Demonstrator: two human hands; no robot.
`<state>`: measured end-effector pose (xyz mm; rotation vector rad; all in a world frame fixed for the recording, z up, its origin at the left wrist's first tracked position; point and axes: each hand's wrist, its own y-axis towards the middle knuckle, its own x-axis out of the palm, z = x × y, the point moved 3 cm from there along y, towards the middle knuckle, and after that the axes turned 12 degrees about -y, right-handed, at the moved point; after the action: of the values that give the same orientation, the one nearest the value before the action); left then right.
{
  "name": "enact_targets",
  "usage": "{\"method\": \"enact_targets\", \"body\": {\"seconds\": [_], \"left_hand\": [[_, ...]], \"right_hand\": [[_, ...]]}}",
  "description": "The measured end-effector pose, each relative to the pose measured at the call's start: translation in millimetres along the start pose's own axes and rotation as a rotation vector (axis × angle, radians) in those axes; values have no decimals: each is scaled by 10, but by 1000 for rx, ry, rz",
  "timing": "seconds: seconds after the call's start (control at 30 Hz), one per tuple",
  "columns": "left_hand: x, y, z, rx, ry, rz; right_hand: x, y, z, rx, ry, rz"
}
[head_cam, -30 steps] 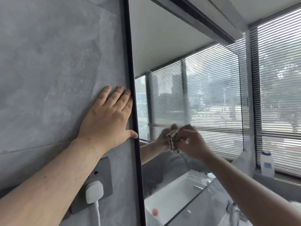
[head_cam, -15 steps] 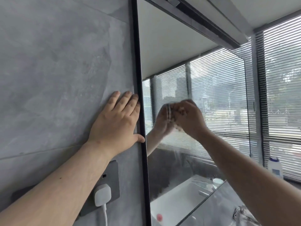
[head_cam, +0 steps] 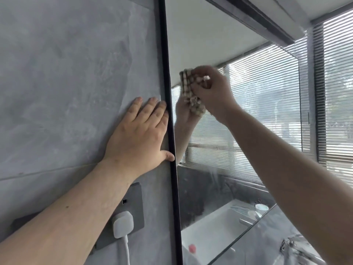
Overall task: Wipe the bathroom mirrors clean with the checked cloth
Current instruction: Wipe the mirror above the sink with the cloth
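The right hand (head_cam: 212, 90) grips the bunched checked cloth (head_cam: 191, 90) against the mirror (head_cam: 238, 131), near its black frame (head_cam: 168, 92). The left hand (head_cam: 139, 138) rests flat on the wall (head_cam: 66, 83). Light pressure could leave the hazy streaks lower down

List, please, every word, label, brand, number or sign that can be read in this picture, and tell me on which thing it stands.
None can be read.
White plug and grey socket plate: no print shows.
Checked cloth in the right hand: pattern only, no label.
Small items reflected in the mirror: too small and blurred to tell.
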<state>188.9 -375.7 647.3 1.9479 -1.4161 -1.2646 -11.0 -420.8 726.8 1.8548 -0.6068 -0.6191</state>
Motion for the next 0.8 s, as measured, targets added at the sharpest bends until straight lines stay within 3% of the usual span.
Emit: {"method": "enact_targets", "body": {"seconds": [0.27,0.4,0.8], "left_hand": [[14,12,12,6,-44,12],[0,6,10,5,-48,8],[-1,-13,5,13,-23,49]], "right_hand": [[151,-1197,302,-74,-122,-195],[202,-1427,324,-119,-111,-133],[170,19,-412,-75,-60,28]]}}
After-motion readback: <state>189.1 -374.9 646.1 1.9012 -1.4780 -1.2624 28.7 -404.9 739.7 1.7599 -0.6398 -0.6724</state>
